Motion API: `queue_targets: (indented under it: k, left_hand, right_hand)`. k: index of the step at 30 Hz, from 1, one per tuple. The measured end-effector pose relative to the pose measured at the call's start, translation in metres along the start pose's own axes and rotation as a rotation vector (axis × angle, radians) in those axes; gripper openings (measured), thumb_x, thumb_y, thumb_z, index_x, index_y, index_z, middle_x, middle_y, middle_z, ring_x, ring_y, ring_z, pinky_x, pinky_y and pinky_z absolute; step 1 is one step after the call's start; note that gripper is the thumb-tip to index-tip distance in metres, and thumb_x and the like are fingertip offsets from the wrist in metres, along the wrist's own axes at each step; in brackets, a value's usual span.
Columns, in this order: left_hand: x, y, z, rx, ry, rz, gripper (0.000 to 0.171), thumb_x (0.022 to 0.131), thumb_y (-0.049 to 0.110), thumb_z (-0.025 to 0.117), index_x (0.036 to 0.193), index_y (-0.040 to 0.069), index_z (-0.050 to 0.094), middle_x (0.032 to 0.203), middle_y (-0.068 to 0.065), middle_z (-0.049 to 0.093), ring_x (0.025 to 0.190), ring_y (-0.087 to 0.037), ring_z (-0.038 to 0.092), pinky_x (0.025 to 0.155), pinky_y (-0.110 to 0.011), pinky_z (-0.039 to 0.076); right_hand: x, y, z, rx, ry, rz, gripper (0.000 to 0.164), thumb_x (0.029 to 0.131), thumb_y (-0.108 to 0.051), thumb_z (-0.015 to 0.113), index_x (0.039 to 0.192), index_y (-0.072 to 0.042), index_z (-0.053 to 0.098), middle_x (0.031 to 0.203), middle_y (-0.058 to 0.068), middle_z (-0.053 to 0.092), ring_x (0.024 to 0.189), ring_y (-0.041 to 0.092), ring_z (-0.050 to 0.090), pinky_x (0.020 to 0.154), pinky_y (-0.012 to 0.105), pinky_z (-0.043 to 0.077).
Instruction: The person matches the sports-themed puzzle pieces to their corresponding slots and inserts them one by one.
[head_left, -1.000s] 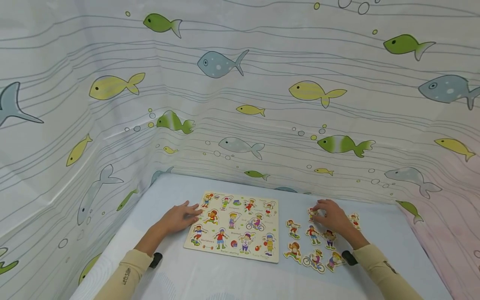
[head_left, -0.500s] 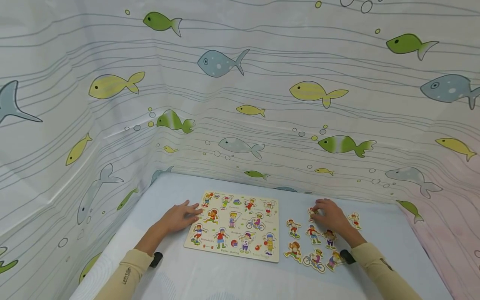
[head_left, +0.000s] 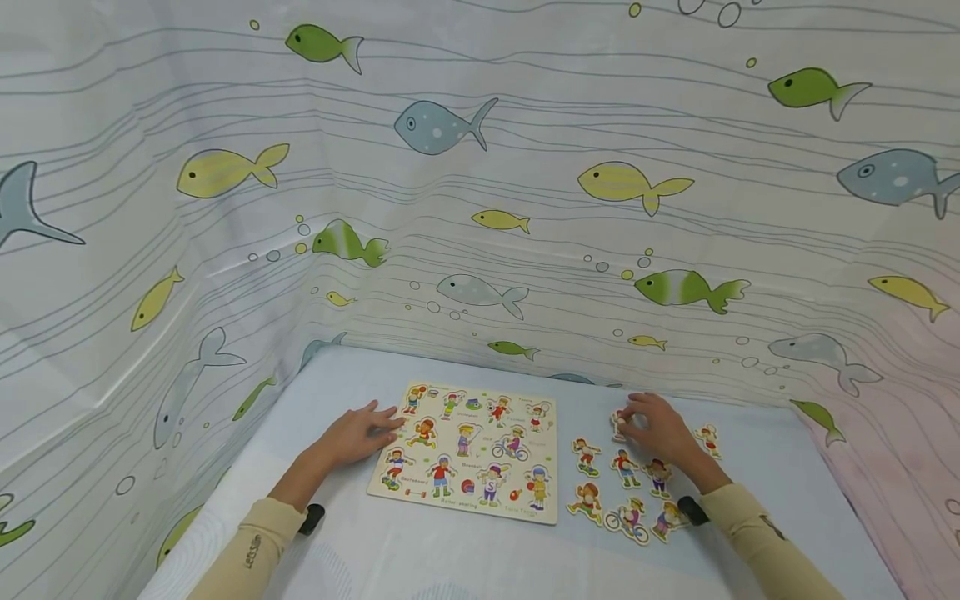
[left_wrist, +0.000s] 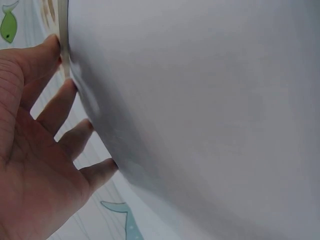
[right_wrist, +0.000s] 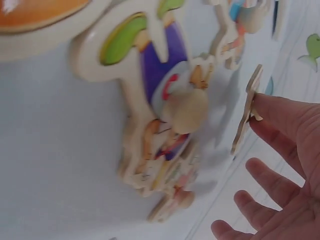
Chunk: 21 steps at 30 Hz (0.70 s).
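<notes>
On the table lies a wooden puzzle board point(head_left: 465, 492) printed with children at sports. My left hand point(head_left: 360, 437) rests at its left edge, and the left wrist view has the spread fingers point(left_wrist: 62, 107) touching the tabletop and the board's side. To the board's right, my right hand point(head_left: 660, 429) pinches a small wooden puzzle piece point(head_left: 617, 425) by its knob, between thumb and index finger. Seen edge-on in the right wrist view, that puzzle piece point(right_wrist: 245, 117) is tilted off the table, its picture mostly hidden; the other fingers are spread.
Several knobbed puzzle pieces lie right of the board, among them a cyclist piece point(head_left: 628, 521), a runner piece point(head_left: 587, 502) and a skateboarder piece point(head_left: 586, 457). Another piece point(head_left: 707, 442) lies beyond my right wrist. A fish-patterned curtain point(head_left: 480, 250) stands behind the table point(head_left: 360, 550).
My right hand has shifted slightly left and away from me, and the pinched puzzle piece has moved with it. The left hand and the board have stayed put.
</notes>
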<state>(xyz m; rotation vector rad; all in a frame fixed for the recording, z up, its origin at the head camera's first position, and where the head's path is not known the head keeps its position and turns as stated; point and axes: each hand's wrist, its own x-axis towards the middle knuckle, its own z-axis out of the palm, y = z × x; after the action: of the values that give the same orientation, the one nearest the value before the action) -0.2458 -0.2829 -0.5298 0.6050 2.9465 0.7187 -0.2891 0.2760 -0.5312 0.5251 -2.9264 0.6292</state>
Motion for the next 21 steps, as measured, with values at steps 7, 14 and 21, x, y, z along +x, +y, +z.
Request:
queue_targets:
  k: [7, 14, 21]
  left_hand:
    - [-0.001, 0.003, -0.001, -0.009, 0.005, -0.001, 0.034, 0.095, 0.028, 0.067, 0.125, 0.011, 0.069, 0.139, -0.015, 0.055, 0.134, -0.053, 0.036, 0.098, -0.080, 0.022]
    - [-0.001, 0.002, 0.000, -0.015, 0.000, -0.007, 0.034, 0.095, 0.027, 0.067, 0.125, 0.011, 0.069, 0.139, -0.014, 0.055, 0.134, -0.053, 0.035, 0.099, -0.080, 0.021]
    - [0.000, 0.001, 0.000, -0.018, 0.000, -0.006, 0.035, 0.094, 0.027, 0.068, 0.125, 0.011, 0.069, 0.139, -0.014, 0.055, 0.134, -0.053, 0.035, 0.099, -0.080, 0.021]
  right_hand:
    - [0.001, -0.009, -0.005, 0.025, 0.016, -0.012, 0.009, 0.084, -0.018, 0.080, 0.089, -0.015, 0.073, 0.133, 0.024, 0.057, 0.131, 0.048, 0.041, 0.105, 0.067, 0.031]
    - [0.002, -0.021, -0.010, 0.058, -0.003, -0.008, 0.008, 0.086, -0.022, 0.078, 0.091, -0.017, 0.074, 0.136, 0.023, 0.056, 0.134, 0.048, 0.038, 0.105, 0.069, 0.029]
    - [0.003, -0.029, -0.014, 0.063, 0.006, -0.022, 0.009, 0.086, -0.022, 0.078, 0.092, -0.018, 0.074, 0.138, 0.022, 0.054, 0.136, 0.047, 0.036, 0.107, 0.068, 0.028]
